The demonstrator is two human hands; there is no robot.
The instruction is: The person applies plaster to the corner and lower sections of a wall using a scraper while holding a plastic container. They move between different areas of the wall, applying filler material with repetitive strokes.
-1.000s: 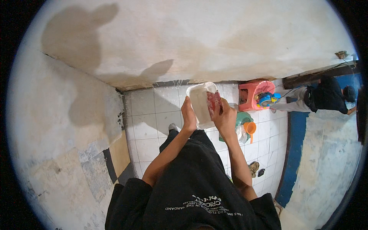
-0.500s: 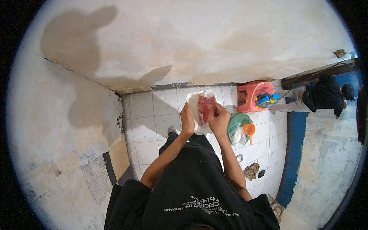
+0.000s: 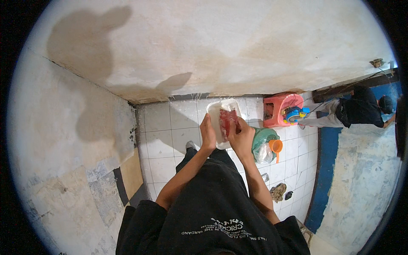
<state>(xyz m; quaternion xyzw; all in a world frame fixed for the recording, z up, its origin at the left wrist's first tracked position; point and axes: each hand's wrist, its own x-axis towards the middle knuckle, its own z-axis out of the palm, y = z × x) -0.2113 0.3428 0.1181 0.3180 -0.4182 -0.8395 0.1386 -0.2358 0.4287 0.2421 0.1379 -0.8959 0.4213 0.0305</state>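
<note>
My left hand (image 3: 208,133) is closed on the left side of a shallow white tray (image 3: 222,102), holding it over the tiled floor in front of my body. Whitish paste coats the inside of this tray. In my right hand (image 3: 243,138) is a flat red scraper (image 3: 228,118) with whitish smears on its face. The fingers press against its right and lower part, and the scraper lies over the middle of the tray. I cannot tell how much paste sits under it.
A bare wall (image 3: 238,51) rises ahead. On the right stand a pink plastic stool (image 3: 272,102), a blue and yellow fan-like device (image 3: 293,114), a green bag (image 3: 258,138) and an orange dipper (image 3: 276,146). A crumpled cloth (image 3: 278,192) lies nearer; another person (image 3: 361,110) works by the right wall.
The red scraper has shifted slightly down and turned a little within the tray as my right hand moved. The other person's arm now reaches farther toward the right wall.
</note>
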